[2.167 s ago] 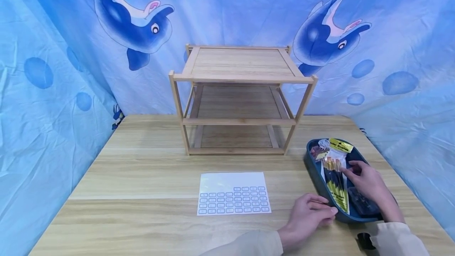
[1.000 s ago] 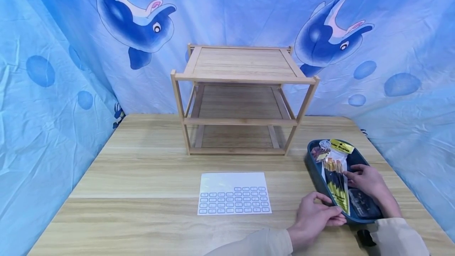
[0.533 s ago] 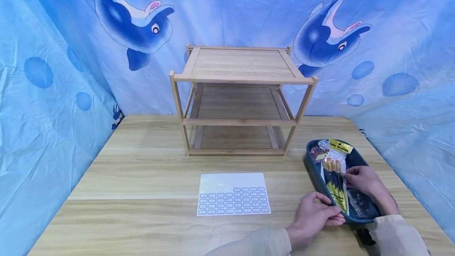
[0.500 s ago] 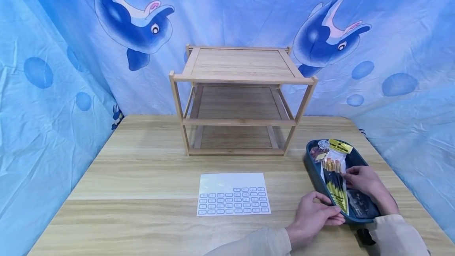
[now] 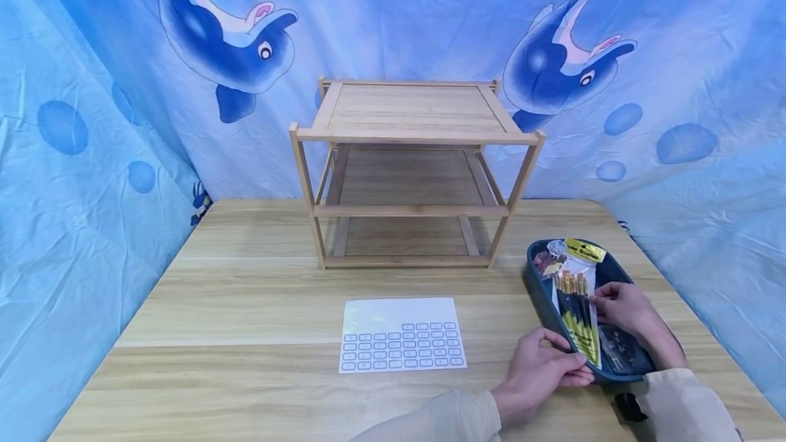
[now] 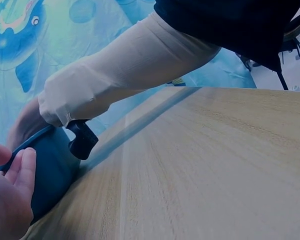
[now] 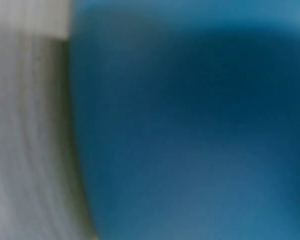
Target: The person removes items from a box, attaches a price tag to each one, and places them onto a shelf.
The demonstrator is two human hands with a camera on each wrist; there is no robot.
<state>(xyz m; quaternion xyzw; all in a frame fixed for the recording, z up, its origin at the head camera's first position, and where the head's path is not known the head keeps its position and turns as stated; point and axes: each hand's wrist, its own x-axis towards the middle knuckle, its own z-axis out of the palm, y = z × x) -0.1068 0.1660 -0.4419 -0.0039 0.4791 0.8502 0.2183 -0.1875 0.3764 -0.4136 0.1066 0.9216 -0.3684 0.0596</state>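
In the head view a dark teal tray (image 5: 540, 297) stands at the right of the table. A clear pack of paintbrushes (image 5: 574, 309) with a yellow header lies lengthwise in it. My right hand (image 5: 628, 307) reaches into the tray and pinches the pack's right edge, wrist over the near right rim. My left hand (image 5: 543, 368) grips the tray's near left rim, thumb by the pack's lower end. In the left wrist view the left fingers (image 6: 26, 172) lie against the tray's outer wall. The right wrist view shows only blurred blue tray wall (image 7: 190, 125) and table.
Inside the tray are a small clear packet with reddish contents (image 5: 548, 263) and a dark clear-wrapped item (image 5: 623, 350). A white sheet with rows of printed boxes (image 5: 402, 335) lies mid-table. Behind it stands a three-tier wooden rack (image 5: 411, 210), before a blue dolphin-print curtain (image 5: 393, 12).
Since the earliest frame, my left hand has shifted right onto the tray's rim. My right hand has sunk slightly along the pack's edge. The last half second shows hardly any movement.
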